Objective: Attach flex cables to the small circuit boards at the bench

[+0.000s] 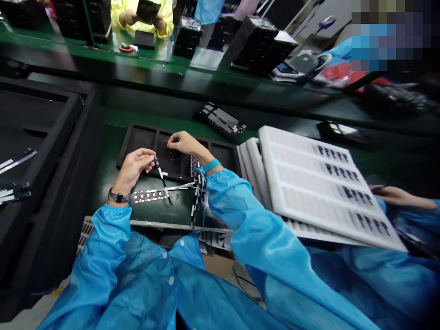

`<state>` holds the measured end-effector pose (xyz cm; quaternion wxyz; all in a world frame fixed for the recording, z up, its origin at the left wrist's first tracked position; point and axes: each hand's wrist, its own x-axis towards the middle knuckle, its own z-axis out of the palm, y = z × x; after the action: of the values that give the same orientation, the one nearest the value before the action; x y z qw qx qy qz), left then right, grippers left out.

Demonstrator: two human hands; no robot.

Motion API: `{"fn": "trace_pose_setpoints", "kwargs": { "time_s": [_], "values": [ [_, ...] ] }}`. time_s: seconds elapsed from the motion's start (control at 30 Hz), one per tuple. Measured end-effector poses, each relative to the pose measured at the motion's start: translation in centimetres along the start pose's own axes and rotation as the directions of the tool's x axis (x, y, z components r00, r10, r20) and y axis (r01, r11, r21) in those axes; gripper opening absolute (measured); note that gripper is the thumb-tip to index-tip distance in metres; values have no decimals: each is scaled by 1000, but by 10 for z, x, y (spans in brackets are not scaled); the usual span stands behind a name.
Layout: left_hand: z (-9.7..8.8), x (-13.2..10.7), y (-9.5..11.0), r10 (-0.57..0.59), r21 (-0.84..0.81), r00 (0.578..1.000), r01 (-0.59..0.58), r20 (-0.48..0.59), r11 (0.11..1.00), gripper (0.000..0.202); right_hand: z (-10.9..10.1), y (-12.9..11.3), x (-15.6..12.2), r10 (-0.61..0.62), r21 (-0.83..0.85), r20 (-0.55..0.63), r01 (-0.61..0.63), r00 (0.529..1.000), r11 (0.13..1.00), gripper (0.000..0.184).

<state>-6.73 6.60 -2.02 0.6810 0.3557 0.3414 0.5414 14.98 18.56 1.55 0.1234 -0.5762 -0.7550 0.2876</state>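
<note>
My left hand (135,168) is closed in a pinch on the upper end of a thin black-and-white flex cable strip (161,175), which hangs down at a slant. Over the middle compartment of a black foam tray (139,136), my right hand (185,143) has thumb and fingertips pressed together; whatever they hold is too small to make out. Tiny pieces (174,156) are scattered in that compartment just below it. A panel of small circuit boards (150,196) lies on the green table below the hands. More flex cable strips (197,197) hang in a bunch beneath my right wrist.
White slotted trays (302,169) holding small black parts are stacked at the right, near a co-worker's hand (395,196). Large black foam trays (51,114) rise at the left. Behind the tray lies a dark flat device part (220,120). A green shelf (113,57) with black stacks crosses the back.
</note>
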Motion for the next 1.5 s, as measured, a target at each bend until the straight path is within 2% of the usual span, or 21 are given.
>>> {"fn": "trace_pose_setpoints", "kwargs": {
  "time_s": [0.23, 0.37, 0.47, 0.67, 0.87, 1.0, 1.23, 1.5],
  "values": [
    [0, 0, 0, -4, -2, 1000, 4, 3, 1000, 32, 0, -1, -12, -41, 261, -50, 53, 998, 964, 6],
    [0, 0, 0, -1, -10, 1000, 1, 1, 1000, 33, 2, 0, -19, 18, 397, -70, 11, 997, 918, 1],
    [0, 0, -1, 0, -9, 1000, 0, -4, 1000, 32, 2, 2, -24, 63, 478, -32, -40, 997, 877, 11],
    [1, 1, 0, -3, -43, 1000, 3, -1, 999, 36, -1, 5, -39, 33, 521, 42, -51, 999, 852, 32],
    [-1, -1, 5, -23, -106, 1000, 24, 13, 994, 35, -3, 0, -63, -28, 592, 25, 8, 999, 806, 37],
    [-1, -1, 8, -15, -142, 1000, 16, 4, 990, 31, -2, -3, -75, -20, 645, 28, -3, 999, 764, 41],
    [-1, 0, 9, 2, -159, 1000, -5, -13, 987, 30, 2, -5, -91, 51, 749, 34, -60, 998, 660, 31],
    [1, 0, 11, 3, -161, 1000, -8, -28, 987, 31, 7, 0, -102, 42, 781, 26, -47, 999, 623, 34]
  ]
}}
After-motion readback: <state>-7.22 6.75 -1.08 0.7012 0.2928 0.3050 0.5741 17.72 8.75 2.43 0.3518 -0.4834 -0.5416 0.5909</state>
